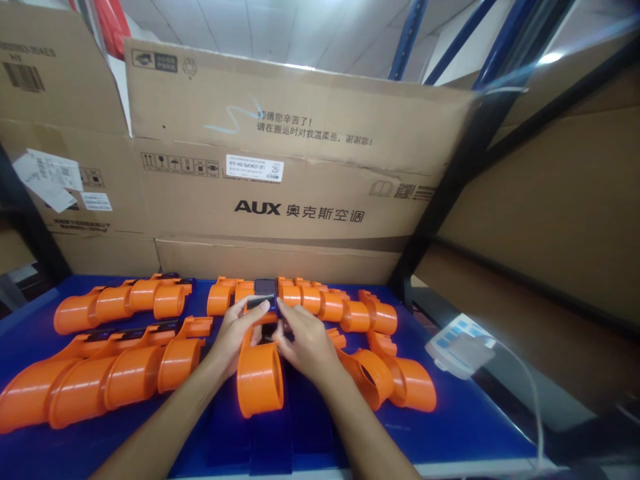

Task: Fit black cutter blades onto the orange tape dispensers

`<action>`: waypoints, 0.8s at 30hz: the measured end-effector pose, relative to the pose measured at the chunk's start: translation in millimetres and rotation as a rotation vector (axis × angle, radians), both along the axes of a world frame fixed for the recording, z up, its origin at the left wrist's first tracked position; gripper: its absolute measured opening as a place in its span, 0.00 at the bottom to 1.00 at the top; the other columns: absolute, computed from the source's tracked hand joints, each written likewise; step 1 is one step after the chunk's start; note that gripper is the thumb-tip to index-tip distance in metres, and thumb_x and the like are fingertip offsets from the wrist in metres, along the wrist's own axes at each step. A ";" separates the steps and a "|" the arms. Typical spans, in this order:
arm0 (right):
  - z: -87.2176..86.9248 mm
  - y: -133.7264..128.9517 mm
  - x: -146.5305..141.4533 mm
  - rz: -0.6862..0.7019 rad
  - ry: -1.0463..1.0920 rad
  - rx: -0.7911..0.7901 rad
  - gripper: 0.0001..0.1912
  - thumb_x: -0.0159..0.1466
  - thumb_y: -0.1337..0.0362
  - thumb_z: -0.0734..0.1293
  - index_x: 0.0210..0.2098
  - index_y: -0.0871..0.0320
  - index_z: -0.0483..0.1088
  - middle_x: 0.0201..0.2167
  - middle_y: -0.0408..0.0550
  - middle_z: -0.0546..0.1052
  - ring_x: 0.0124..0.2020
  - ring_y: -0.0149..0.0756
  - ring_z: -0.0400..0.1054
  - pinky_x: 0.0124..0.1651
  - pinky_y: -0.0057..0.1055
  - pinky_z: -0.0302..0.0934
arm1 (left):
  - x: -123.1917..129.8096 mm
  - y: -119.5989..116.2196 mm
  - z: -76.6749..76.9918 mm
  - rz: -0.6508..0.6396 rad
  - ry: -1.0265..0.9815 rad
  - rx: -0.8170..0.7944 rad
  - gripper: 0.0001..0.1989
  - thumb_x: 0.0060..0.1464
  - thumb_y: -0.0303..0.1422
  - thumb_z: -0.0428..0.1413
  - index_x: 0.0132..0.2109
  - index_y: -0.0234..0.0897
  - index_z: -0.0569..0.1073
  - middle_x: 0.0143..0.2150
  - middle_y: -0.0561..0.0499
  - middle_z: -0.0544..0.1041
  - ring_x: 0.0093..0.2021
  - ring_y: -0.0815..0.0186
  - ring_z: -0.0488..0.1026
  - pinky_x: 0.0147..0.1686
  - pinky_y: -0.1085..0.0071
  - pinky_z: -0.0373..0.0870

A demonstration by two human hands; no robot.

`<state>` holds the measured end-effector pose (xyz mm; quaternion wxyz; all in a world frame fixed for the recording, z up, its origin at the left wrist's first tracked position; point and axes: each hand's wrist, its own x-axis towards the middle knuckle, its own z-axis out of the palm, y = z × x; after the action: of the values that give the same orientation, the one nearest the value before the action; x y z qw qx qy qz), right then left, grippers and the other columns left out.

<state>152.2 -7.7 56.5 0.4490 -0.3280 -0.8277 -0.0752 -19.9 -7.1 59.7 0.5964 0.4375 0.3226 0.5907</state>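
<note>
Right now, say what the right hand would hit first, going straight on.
The right hand would first meet the orange piece it seems to touch; beyond, probably the left hand, depth being unclear.

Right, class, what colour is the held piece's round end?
The round end is orange; see the head view.

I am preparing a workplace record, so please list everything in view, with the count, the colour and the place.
Held orange part: one, orange, centre front
Left ring parts: eight, orange, two rows
Other ring parts: several, orange, centre and right
Dark block: one, dark, centre
Tabletop: one, blue, below
Cardboard: several panels, brown, behind and right
Labels: several, white, on cardboard
Device: one, white-blue, right
Cable: one, white, right
Beams: several, blue, upper right
Red item: one, upper left
Ceiling: one, white, top
Left hand, right hand: on held orange part
</note>
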 end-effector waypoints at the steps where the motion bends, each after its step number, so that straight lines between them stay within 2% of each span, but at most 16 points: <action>1: 1.8 0.5 1.3 0.022 0.009 -0.019 0.24 0.69 0.70 0.63 0.64 0.62 0.66 0.34 0.53 0.79 0.32 0.41 0.74 0.39 0.38 0.74 | -0.5 0.2 0.8 0.012 0.010 0.012 0.20 0.51 0.46 0.68 0.43 0.36 0.76 0.16 0.60 0.65 0.13 0.76 0.58 0.17 0.78 0.53; 6: 4.7 3.2 6.4 0.036 0.068 -0.076 0.17 0.70 0.63 0.67 0.58 0.58 0.71 0.33 0.50 0.80 0.30 0.39 0.74 0.38 0.37 0.73 | 0.9 1.2 -0.9 0.034 0.047 0.038 0.21 0.56 0.52 0.63 0.37 0.37 0.74 0.18 0.59 0.67 0.12 0.75 0.58 0.15 0.76 0.51; 12: 6.1 0.4 4.7 0.037 0.074 -0.101 0.14 0.69 0.66 0.65 0.54 0.60 0.73 0.30 0.49 0.78 0.28 0.38 0.72 0.35 0.35 0.70 | 0.8 4.8 -8.7 0.035 0.158 0.107 0.19 0.57 0.50 0.62 0.40 0.38 0.75 0.18 0.58 0.69 0.12 0.73 0.60 0.14 0.75 0.51; 15: 11.2 -3.0 4.8 0.030 0.113 -0.110 0.11 0.69 0.67 0.64 0.49 0.58 0.74 0.30 0.48 0.78 0.29 0.38 0.72 0.35 0.33 0.68 | -1.8 4.7 -7.0 -0.002 0.135 0.107 0.19 0.58 0.50 0.62 0.40 0.37 0.75 0.15 0.59 0.66 0.11 0.73 0.58 0.14 0.75 0.50; 17: 15.2 -5.1 6.1 -0.012 0.186 -0.112 0.10 0.69 0.68 0.62 0.45 0.56 0.75 0.31 0.47 0.79 0.29 0.37 0.73 0.34 0.32 0.67 | -3.5 3.4 -3.9 -0.060 0.089 0.094 0.19 0.58 0.50 0.61 0.42 0.37 0.75 0.15 0.59 0.65 0.10 0.73 0.56 0.14 0.75 0.49; 19: 18.6 -6.1 7.9 -0.075 0.242 -0.117 0.09 0.68 0.69 0.62 0.39 0.55 0.74 0.30 0.46 0.79 0.29 0.37 0.72 0.34 0.32 0.65 | -4.5 1.8 -0.6 -0.103 0.044 0.078 0.20 0.57 0.50 0.62 0.44 0.36 0.75 0.18 0.57 0.70 0.10 0.74 0.57 0.14 0.74 0.49; 21: 21.1 -5.1 9.3 -0.136 0.250 -0.147 0.08 0.67 0.69 0.62 0.34 0.55 0.72 0.27 0.45 0.77 0.27 0.37 0.71 0.33 0.31 0.63 | -4.5 0.6 1.4 -0.102 0.018 0.064 0.20 0.55 0.49 0.64 0.43 0.36 0.75 0.24 0.52 0.77 0.10 0.75 0.58 0.14 0.74 0.49; 24: 22.6 -0.6 10.8 -0.214 0.226 -0.233 0.10 0.66 0.68 0.62 0.28 0.54 0.68 0.24 0.44 0.75 0.26 0.37 0.69 0.30 0.30 0.59 | -3.7 1.1 1.8 -0.070 0.009 0.045 0.20 0.54 0.48 0.64 0.42 0.36 0.75 0.29 0.47 0.81 0.10 0.76 0.59 0.14 0.73 0.50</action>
<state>163.0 -8.3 79.1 0.4873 -0.4705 -0.7356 0.0112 -23.6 -6.0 61.5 0.6053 0.4645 0.2963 0.5745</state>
